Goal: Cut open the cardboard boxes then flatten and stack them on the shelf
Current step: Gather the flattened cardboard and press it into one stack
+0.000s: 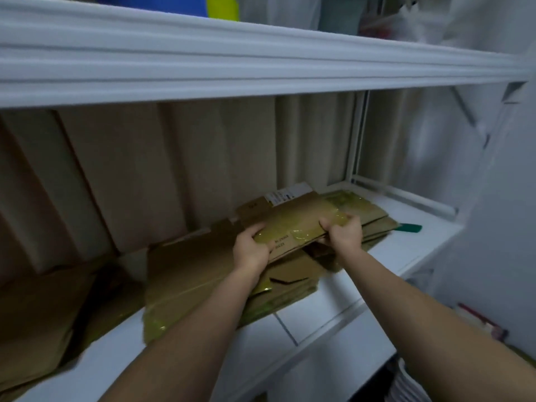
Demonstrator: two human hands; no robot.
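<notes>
The upper shelf board [261,62] overhangs the working bay and limits access from above. Upright cardboard sheets [139,175] close off the rear. Flattened boxes [203,274] cover the left and centre of the lower shelf [406,250]. Bare shelf surface lies right of the stack, apart from a green object [410,228]. A white wall [504,227] bounds the right side.

1. Dim overall, cool bluish cast; no light source in view.
2. Glare on the yellow-green tape [293,236] of the flattened cardboard [293,221].
3. Deep shadow at lower left under the shelf board [261,62].
4. Motion blur at right edge and upper shelf contents.
5. Wide-angle bowing: the shelf board curves.
</notes>
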